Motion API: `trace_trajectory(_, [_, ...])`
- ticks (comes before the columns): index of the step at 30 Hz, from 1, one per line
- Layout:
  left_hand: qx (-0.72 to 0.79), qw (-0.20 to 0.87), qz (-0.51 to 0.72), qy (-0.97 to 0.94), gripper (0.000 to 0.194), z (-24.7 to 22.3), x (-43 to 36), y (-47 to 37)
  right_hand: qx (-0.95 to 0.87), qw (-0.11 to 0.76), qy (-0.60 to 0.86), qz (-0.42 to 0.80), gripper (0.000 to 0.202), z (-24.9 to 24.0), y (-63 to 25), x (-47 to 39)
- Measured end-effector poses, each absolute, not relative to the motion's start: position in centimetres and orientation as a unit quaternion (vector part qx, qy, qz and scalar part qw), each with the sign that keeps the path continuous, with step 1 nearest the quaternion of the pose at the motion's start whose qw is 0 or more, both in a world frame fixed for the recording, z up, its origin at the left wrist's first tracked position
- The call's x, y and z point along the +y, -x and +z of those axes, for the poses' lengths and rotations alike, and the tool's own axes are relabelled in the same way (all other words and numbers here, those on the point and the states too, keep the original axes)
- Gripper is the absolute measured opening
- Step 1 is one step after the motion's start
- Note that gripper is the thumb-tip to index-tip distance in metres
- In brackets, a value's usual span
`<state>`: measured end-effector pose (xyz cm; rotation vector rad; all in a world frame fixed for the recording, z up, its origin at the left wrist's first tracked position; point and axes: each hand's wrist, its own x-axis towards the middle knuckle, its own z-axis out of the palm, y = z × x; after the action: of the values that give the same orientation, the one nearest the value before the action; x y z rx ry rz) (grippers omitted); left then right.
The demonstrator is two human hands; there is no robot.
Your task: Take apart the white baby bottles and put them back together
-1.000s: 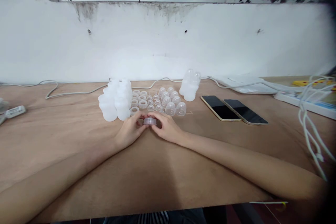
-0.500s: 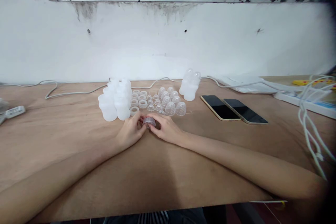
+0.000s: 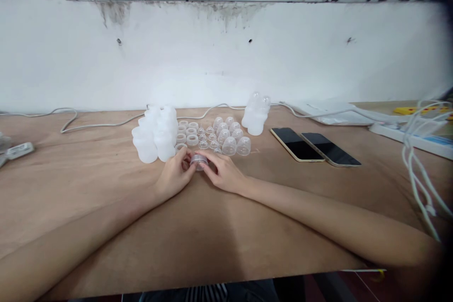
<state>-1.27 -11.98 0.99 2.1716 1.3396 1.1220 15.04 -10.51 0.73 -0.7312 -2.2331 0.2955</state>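
Between the fingertips of both hands is a clear bottle collar ring [image 3: 198, 162], held low over the table's near side. My left hand [image 3: 174, 173] pinches its left side, and my right hand [image 3: 226, 172] grips the right side. Whether a teat sits inside the ring cannot be made out. Just beyond the hands lie rows of loose collar rings [image 3: 192, 140], small clear teats [image 3: 212, 144] and clear dome caps [image 3: 229, 146]. A cluster of frosted white bottles [image 3: 146, 147] stands to the left of these.
Several bottles with domed caps [image 3: 256, 121] stand at the back right of the parts. Two phones [image 3: 293, 144] lie to their right. A white power strip [image 3: 414, 139] and hanging white cords [image 3: 412, 170] are farther right. A cable [image 3: 95, 125] runs along the wall.
Both hands, with the collar ring between them, have shifted slightly left and away from me. The ring's tilt and the finger positions differ a little. The other parts stay put.
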Motion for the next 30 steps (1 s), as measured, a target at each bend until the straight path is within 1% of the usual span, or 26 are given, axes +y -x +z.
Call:
trace_trajectory(5, [0.434,0.197,0.4,-0.783,0.015,1.31,-12.37,1.27,-0.857,0.406,0.297,0.111,0.036,0.76,-15.17,-10.67])
trace_trajectory(9, [0.422,0.181,0.393,-0.797,0.014,1.39,-12.63,1.21,-0.849,0.419,0.3,0.116,0.037,0.79,-15.14,-10.79])
trace_trajectory(14, [0.428,0.17,0.389,-0.798,0.013,1.17,-12.48,1.2,-0.837,0.43,0.309,0.135,0.032,0.7,-14.96,-10.66])
trace_trajectory(20, [0.428,0.189,0.408,-0.783,0.014,1.11,-12.46,1.14,-0.849,0.413,0.294,0.148,0.03,0.82,-15.06,-10.61])
trace_trajectory(30, [0.46,0.126,0.362,-0.801,0.008,1.07,-12.53,1.1,-0.871,0.366,0.305,0.119,0.019,0.86,-14.95,-10.75])
